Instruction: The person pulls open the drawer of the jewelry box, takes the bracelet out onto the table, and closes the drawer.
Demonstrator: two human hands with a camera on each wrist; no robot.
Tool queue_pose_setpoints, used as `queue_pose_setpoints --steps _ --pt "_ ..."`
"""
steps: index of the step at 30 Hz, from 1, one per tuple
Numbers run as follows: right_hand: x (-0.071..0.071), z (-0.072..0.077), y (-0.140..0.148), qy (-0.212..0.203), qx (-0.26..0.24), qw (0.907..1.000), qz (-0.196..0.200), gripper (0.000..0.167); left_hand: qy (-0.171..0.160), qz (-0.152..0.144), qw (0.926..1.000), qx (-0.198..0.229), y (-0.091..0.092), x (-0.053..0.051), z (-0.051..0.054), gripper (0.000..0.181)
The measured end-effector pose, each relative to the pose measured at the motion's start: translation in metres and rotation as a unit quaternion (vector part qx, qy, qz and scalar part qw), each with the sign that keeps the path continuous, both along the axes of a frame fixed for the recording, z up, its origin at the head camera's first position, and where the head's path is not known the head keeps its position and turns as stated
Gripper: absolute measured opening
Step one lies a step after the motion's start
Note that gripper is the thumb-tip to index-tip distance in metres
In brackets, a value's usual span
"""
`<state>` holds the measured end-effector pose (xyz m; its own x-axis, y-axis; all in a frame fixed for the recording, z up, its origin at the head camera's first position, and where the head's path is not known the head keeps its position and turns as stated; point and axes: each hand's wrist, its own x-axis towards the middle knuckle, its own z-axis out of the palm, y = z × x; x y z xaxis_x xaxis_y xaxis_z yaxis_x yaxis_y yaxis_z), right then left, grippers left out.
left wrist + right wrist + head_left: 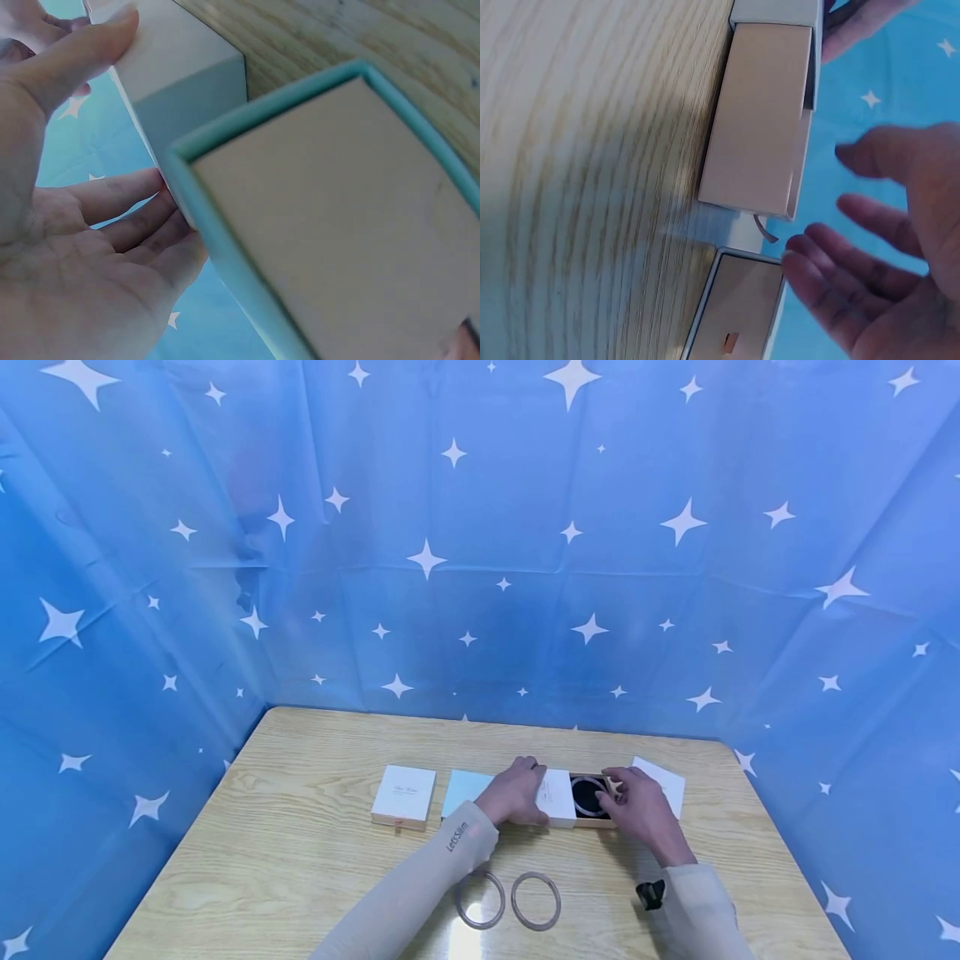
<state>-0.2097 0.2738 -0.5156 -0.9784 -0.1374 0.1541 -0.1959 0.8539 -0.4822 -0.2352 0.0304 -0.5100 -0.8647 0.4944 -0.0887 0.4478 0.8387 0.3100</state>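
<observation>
The left hand [517,792] gripped a white box [558,797] on the tabletop [300,827], thumb opposite fingers, while the right hand [641,806], fingers parted, loosely bent and holding nothing, hovered at the pulled-out drawer [591,823], whose ring [588,779] lay between both hands, nearer the right.

Worktop [240,852], far left: passable
Leftmost box [403,793] to blue box [463,789]: narrow gap
Near side: obstructed by two rings [558,903]

The left of the hands [67,255] around a pale box [187,75], a teal-rimmed box [337,210] close by.
</observation>
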Motion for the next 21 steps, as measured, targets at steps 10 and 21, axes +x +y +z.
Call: queue_pose_setpoints --steps 10,21 --pt "0.0022 -0.0010 -0.0047 0.047 0.029 0.9956 0.075 0.045 -0.005 0.004 1.0000 -0.003 0.0002 0.0000 0.0016 0.091" --pt "-0.0033 0.0032 -0.0102 0.002 0.038 0.9933 0.109 0.043 -0.006 0.003 1.0000 -0.006 0.0007 -0.0010 -0.0005 0.092"
